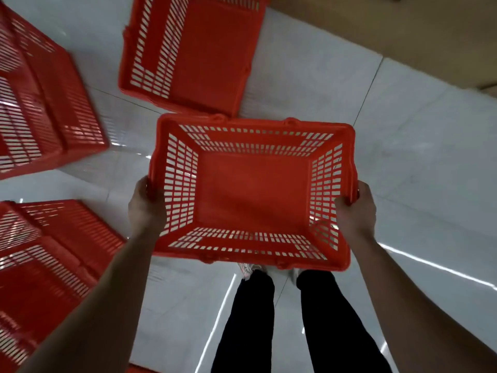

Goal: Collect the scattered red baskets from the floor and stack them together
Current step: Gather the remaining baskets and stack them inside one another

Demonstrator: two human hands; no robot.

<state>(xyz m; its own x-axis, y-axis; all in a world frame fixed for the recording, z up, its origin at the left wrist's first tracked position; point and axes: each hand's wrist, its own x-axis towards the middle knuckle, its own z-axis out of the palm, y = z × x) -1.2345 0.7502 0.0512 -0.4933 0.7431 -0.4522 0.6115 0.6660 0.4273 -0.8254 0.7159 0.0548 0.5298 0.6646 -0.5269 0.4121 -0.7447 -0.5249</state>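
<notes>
Two hands carry one red slotted plastic basket (pixel 252 192) between them, the left hand (pixel 146 208) and right hand (pixel 355 211) each curled round the rim of a short end. That even grip keeps it level and mouth-up above the white tiled floor (pixel 403 157), probably ready to nest. Just beyond the hands lies a second red basket (pixel 193 49), and more red baskets (pixel 40 90) lie out past the left hand, still uncollected.

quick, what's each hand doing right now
Left hand: grips the left rim of the red basket.
Right hand: grips the same basket's right rim.
</notes>
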